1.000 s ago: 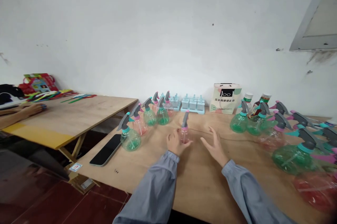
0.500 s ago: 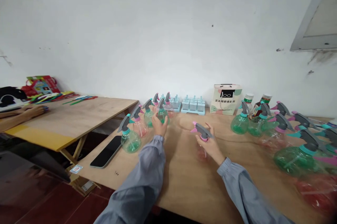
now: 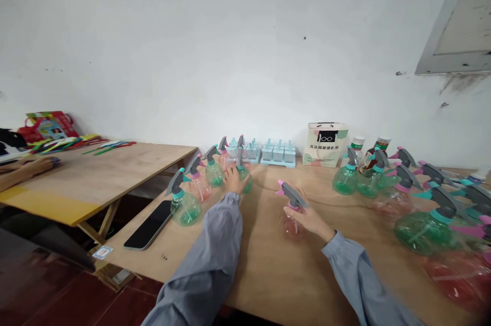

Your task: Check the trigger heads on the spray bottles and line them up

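My left hand (image 3: 235, 181) is at the far middle of the table, fingers spread apart. Right against it stands a green spray bottle (image 3: 247, 184) with a grey trigger head; whether they touch is hard to tell. My right hand (image 3: 309, 215) is wrapped around the neck of a pink spray bottle (image 3: 292, 229) with a grey and pink head, upright at the table's middle. To the left, more spray bottles form a row, with a green one (image 3: 186, 209) nearest me, then a pink one (image 3: 200, 188) and another green one (image 3: 215, 172).
Several more spray bottles (image 3: 424, 231) crowd the right side. Along the wall are pale blue ice-pop moulds (image 3: 278, 154), a paper bag (image 3: 325, 147) and two labelled bottles (image 3: 357, 148). A phone (image 3: 149, 226) lies at left. Another person's hand (image 3: 38, 166) rests on the neighbouring table (image 3: 126, 167).
My left hand has gone from upright beside the green spray bottle to lower, with fingers spread out. The pink spray bottle in my right hand has hardly moved. The view has shifted slightly right.
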The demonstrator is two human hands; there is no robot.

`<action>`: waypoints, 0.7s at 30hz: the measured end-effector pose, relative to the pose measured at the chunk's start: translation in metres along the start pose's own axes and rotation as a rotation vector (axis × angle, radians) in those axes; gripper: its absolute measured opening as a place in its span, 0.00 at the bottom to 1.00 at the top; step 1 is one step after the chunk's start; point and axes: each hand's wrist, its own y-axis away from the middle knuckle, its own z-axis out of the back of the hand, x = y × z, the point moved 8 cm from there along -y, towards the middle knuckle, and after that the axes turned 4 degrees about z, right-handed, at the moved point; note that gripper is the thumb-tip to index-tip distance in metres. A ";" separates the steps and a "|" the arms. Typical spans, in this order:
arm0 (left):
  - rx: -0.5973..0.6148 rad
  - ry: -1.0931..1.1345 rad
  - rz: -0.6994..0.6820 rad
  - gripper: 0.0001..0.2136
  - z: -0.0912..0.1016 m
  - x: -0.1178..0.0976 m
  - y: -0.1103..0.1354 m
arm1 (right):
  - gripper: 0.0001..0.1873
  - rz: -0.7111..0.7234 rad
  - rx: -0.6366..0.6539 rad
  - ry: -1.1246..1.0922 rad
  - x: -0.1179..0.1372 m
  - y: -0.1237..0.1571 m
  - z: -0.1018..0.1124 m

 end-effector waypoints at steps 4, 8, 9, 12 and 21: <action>0.095 0.193 -0.181 0.25 -0.003 -0.005 0.037 | 0.26 -0.102 0.185 -0.152 0.004 -0.005 -0.001; 0.103 0.370 -0.352 0.27 -0.003 -0.009 0.073 | 0.31 -0.126 0.271 -0.160 0.014 -0.008 0.002; 0.094 0.375 -0.360 0.29 -0.004 -0.008 0.079 | 0.33 -0.125 0.281 -0.156 0.015 -0.007 0.002; 0.072 0.359 -0.350 0.31 -0.011 -0.004 0.090 | 0.33 -0.127 0.260 -0.157 0.014 -0.004 0.002; -0.062 0.359 -0.348 0.29 -0.013 0.000 0.102 | 0.21 -0.358 -0.238 -0.341 -0.033 0.005 0.018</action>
